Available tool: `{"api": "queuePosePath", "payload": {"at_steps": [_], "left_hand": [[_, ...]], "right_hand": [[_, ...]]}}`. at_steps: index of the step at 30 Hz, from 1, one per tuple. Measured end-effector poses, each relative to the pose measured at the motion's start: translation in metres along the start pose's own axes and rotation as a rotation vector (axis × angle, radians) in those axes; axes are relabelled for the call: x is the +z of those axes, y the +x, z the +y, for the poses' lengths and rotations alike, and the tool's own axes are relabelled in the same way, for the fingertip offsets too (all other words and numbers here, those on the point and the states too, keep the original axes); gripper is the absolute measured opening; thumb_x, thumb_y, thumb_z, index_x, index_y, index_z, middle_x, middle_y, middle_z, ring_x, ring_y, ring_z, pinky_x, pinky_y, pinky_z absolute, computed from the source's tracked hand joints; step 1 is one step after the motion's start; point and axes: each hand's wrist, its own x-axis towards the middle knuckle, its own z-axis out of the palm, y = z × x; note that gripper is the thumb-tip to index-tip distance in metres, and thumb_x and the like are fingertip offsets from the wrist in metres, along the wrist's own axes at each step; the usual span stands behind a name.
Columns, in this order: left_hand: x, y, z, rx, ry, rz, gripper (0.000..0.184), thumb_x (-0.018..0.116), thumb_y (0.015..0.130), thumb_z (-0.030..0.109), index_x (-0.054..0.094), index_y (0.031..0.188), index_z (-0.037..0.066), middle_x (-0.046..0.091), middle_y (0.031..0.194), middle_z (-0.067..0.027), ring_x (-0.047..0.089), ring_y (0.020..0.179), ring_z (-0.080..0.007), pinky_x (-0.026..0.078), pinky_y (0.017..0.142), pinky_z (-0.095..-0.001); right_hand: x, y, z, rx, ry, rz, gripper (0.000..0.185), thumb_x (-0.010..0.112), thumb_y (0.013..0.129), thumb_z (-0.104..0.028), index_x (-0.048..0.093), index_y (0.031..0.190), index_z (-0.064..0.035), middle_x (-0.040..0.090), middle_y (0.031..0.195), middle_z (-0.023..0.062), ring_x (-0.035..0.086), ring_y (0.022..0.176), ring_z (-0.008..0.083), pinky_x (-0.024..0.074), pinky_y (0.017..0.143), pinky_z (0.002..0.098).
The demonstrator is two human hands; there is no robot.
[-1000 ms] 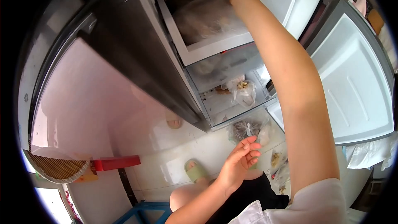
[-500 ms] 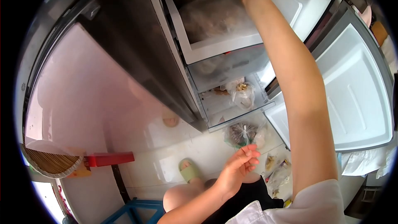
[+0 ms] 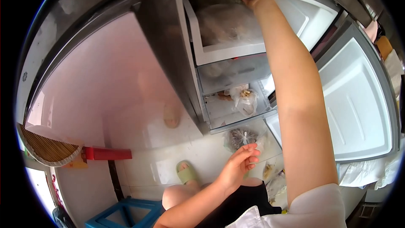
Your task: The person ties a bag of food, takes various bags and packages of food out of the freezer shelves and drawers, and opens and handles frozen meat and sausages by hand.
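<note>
My right hand (image 3: pixel 260 1) reaches into the upper freezer drawer (image 3: pixel 230 52), at its far right corner. Its thumb side shows, while the other fingers are lost in shadow, so I cannot see whether they grip anything. Below the hand in that drawer lies a large bag of frosty-looking food (image 3: pixel 230 23), blurred behind a haze. My left hand (image 3: pixel 238 166) hovers low over my lap with loosely bent fingers and nothing in it. From my view it is just below a tied clear plastic bag (image 3: pixel 242 137) of dark food on the floor.
Beneath the upper drawer are a translucent drawer (image 3: pixel 236 74) and a pulled-out lower drawer (image 3: pixel 217 120) containing a knotted bag (image 3: pixel 246 101). The freezer door (image 3: pixel 358 101) stands swung out at right. More packets (image 3: pixel 276 183) lie on the floor; a blue stool (image 3: pixel 122 213) is at lower left.
The view has shifted slightly, so the freezer sits a little lower and further right. My right hand stays in the upper drawer, and my left hand still hangs near my lap.
</note>
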Motion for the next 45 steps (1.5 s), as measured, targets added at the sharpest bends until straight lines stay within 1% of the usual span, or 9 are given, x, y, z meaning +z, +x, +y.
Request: {"api": "queuePosePath", "payload": {"at_steps": [23,29,33,36,37,40,43,44,45], "left_hand": [[0.003,-0.007,0.008,0.017,0.032,0.011,0.035,0.055,0.090,0.027,0.050,0.119,0.008,0.059,0.100,0.0014,0.053,0.087,-0.0094,0.040,0.080,-0.0248],[0.008,-0.007,0.006,-0.022,0.076,-0.012,0.036,0.056,0.089,0.028,0.050,0.119,0.009,0.059,0.102,0.0029,0.053,0.088,-0.0071,0.038,0.082,-0.0230],[0.007,-0.007,0.006,-0.034,0.097,-0.018,0.035,0.057,0.089,0.028,0.050,0.118,0.009,0.058,0.102,0.0036,0.052,0.089,-0.0060,0.038,0.082,-0.0228],[0.009,-0.009,0.011,-0.025,0.120,-0.017,0.034,0.057,0.089,0.027,0.050,0.117,0.010,0.058,0.102,0.0037,0.052,0.089,-0.0059,0.038,0.083,-0.0229],[0.008,-0.011,0.009,-0.033,0.119,-0.024,0.034,0.057,0.089,0.027,0.050,0.118,0.010,0.058,0.102,0.0037,0.052,0.089,-0.0062,0.037,0.083,-0.0231],[0.008,-0.011,0.003,-0.060,0.149,-0.023,0.034,0.058,0.088,0.027,0.051,0.118,0.011,0.058,0.103,0.0033,0.051,0.090,-0.0070,0.037,0.084,-0.0239],[0.009,-0.008,0.004,-0.055,0.202,-0.006,0.036,0.059,0.088,0.028,0.052,0.118,0.011,0.058,0.103,0.0028,0.051,0.092,-0.0082,0.037,0.084,-0.0247],[0.009,-0.005,0.002,-0.049,0.197,0.003,0.037,0.059,0.087,0.029,0.053,0.118,0.011,0.058,0.103,0.0027,0.051,0.092,-0.0086,0.037,0.084,-0.0250],[0.014,-0.007,0.006,-0.045,0.185,0.026,0.039,0.061,0.085,0.029,0.054,0.118,0.009,0.059,0.102,0.0023,0.050,0.092,-0.0088,0.036,0.085,-0.0249]], "right_hand": [[-0.020,0.005,-0.024,0.132,-0.479,-0.122,0.046,0.046,0.093,-0.037,0.046,0.129,-0.0086,0.046,0.133,0.0148,0.041,0.125,0.0286,0.0429,0.096,0.0449],[-0.019,-0.065,-0.003,-0.715,-1.108,0.303,0.061,0.062,0.082,-0.028,0.040,0.134,-0.0033,0.025,0.144,0.0254,0.032,0.131,0.0369,0.0314,0.107,0.0391],[-0.039,-0.041,0.013,-0.916,-1.565,0.031,0.087,0.066,0.079,-0.028,0.018,0.148,-0.0072,0.002,0.152,0.0251,0.017,0.139,0.0405,0.0210,0.113,0.0362],[-0.035,-0.034,0.029,-1.207,-2.100,0.266,0.054,0.049,0.086,-0.026,0.046,0.128,0.0069,0.042,0.135,0.0261,0.040,0.125,0.0416,0.0351,0.106,0.0456],[-0.033,-0.035,0.022,-0.834,-1.764,0.139,0.070,0.050,0.080,-0.019,0.027,0.136,0.0154,0.023,0.145,0.0320,0.020,0.134,0.0461,0.0184,0.114,0.0417],[-0.021,-0.065,0.022,-0.786,-1.664,0.171,0.073,0.052,0.080,-0.016,0.023,0.143,0.0070,0.012,0.149,0.0318,0.012,0.139,0.0430,0.0143,0.116,0.0397],[-0.043,-0.042,0.028,-1.066,-1.582,0.219,0.059,0.052,0.085,-0.024,0.039,0.136,0.0043,0.033,0.142,0.0288,0.029,0.135,0.0398,0.0292,0.110,0.0436],[-0.048,-0.052,-0.015,-0.629,-1.550,-0.077,0.089,0.068,0.078,-0.029,0.016,0.149,-0.0111,0.002,0.154,0.0221,0.029,0.133,0.0392,0.0279,0.110,0.0434],[-0.049,-0.070,-0.027,-0.511,-1.461,-0.119,0.084,0.066,0.080,-0.025,0.020,0.148,-0.0105,0.013,0.148,0.0209,0.036,0.125,0.0349,0.0342,0.099,0.0419]]}}
